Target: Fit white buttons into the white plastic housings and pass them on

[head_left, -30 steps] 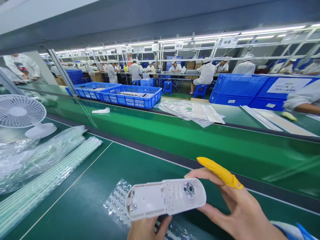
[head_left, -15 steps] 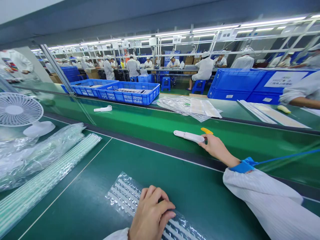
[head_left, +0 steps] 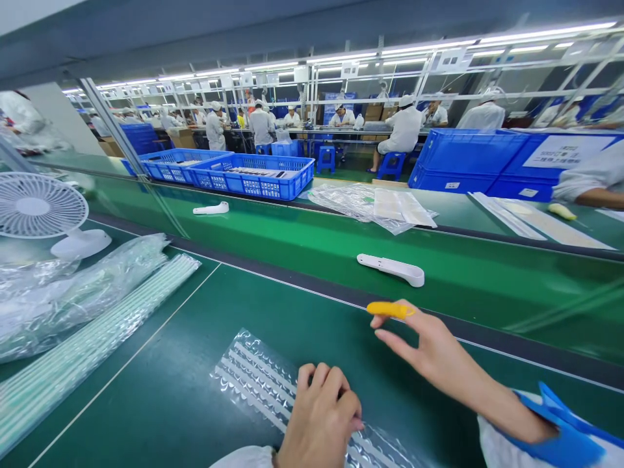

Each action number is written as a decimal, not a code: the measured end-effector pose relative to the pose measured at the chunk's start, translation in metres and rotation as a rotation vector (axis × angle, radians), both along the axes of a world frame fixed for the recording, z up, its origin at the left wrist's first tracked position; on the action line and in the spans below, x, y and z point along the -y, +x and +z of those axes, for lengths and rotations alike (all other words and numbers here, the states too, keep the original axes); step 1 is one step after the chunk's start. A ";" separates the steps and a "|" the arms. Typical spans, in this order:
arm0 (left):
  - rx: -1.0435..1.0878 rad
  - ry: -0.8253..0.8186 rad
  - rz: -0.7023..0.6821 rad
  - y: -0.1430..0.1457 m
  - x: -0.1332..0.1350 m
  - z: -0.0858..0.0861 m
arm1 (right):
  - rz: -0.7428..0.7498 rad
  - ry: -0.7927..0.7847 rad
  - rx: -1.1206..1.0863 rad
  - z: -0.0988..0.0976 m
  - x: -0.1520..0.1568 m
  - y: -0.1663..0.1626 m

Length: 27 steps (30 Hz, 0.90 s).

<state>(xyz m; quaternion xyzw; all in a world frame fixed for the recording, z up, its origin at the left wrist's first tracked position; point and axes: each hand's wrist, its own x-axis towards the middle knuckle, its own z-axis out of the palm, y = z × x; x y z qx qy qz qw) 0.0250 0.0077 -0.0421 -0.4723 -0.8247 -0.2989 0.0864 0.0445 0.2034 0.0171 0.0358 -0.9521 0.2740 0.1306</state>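
My left hand (head_left: 322, 413) rests on a clear plastic sheet (head_left: 253, 374) with rows of white strips, its fingers curled and the thumb against the index finger. The fingertips are partly hidden. To its right my right hand (head_left: 414, 338) hovers over the bench near the belt edge, thumb and index finger apart, holding nothing. A yellow finger cot (head_left: 390, 309) covers its index finger, and a blue wrist band (head_left: 560, 426) circles the wrist. Beyond it a long white plastic part (head_left: 392, 269) with a rounded end lies on the green belt, apart from both hands.
Another white part (head_left: 211, 208) lies farther left on the green belt (head_left: 292, 237). A white fan (head_left: 36, 208) and bagged pale green strips (head_left: 112, 325) are at left. Blue crates (head_left: 263, 179) and plastic bags (head_left: 346, 201) sit beyond the belt. A co-worker's sleeve (head_left: 592, 172) shows at right.
My right hand has let go of the long white part and drawn back toward the bench. Both white parts on the belt sit a little farther right. My left hand stays on the sheet.
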 end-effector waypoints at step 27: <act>-0.062 0.017 0.072 0.001 0.006 0.003 | 0.122 0.210 0.358 -0.022 0.049 0.040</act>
